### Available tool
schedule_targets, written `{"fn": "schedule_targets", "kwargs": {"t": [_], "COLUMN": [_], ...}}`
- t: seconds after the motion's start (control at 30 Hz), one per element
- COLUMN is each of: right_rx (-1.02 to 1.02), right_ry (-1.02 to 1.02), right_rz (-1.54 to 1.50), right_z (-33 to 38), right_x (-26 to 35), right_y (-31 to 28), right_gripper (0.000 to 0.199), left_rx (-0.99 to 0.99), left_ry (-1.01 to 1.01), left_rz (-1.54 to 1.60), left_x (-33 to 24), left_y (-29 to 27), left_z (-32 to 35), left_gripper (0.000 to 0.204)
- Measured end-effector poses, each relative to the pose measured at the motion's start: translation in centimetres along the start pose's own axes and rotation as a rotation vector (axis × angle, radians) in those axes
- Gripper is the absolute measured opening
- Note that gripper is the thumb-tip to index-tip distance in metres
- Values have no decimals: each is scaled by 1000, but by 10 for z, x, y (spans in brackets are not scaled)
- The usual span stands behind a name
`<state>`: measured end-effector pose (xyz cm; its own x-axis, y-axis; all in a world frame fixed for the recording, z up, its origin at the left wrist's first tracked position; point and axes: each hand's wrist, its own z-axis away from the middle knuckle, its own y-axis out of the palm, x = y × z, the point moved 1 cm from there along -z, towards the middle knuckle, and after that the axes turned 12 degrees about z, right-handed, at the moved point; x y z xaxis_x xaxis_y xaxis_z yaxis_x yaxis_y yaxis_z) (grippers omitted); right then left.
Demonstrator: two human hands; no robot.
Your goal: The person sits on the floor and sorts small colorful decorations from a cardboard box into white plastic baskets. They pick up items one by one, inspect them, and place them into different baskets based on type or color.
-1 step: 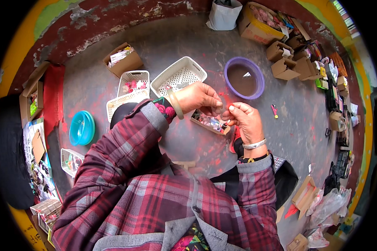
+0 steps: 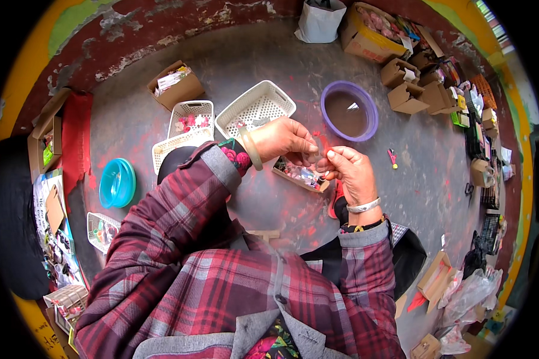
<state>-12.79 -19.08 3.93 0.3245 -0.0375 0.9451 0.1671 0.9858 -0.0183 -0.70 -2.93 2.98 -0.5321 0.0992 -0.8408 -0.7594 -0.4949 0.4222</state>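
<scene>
My left hand [image 2: 284, 140] and my right hand [image 2: 350, 169] are raised close together, each closed in a pinch. A small reddish, partly see-through bit shows between their fingertips, too thin and small to name. A bangle circles each wrist. Below the hands, a shallow cardboard box [image 2: 302, 178] on the floor holds several small, mixed pieces; my hands partly cover it. Just beyond my left hand stands a white perforated basket [image 2: 245, 107] with some grey pieces in it.
A purple basin [image 2: 374, 116] of dark water stands beyond my right hand. Smaller white baskets [image 2: 191, 106] hold pink pieces. Teal basins [image 2: 117, 183] sit left. Small pink scissors [image 2: 392, 158] lie on the floor. Cardboard boxes [image 2: 407, 99] line the right wall.
</scene>
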Motion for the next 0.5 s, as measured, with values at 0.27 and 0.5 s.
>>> {"fn": "schedule_targets", "kwargs": {"t": [0.27,0.5], "right_rx": [-120,-139], "right_ry": [17,12], "right_rz": [-13,6], "right_z": [-5,-8], "right_x": [-4,-3], "right_y": [-3,10], "right_gripper": [23,22], "left_rx": [-176,-682], "left_ry": [57,716], "left_rz": [-104,-356], "left_x": [-18,-42], "left_y": [-6,-142], "left_z": [11,86], "left_gripper": [20,15]}}
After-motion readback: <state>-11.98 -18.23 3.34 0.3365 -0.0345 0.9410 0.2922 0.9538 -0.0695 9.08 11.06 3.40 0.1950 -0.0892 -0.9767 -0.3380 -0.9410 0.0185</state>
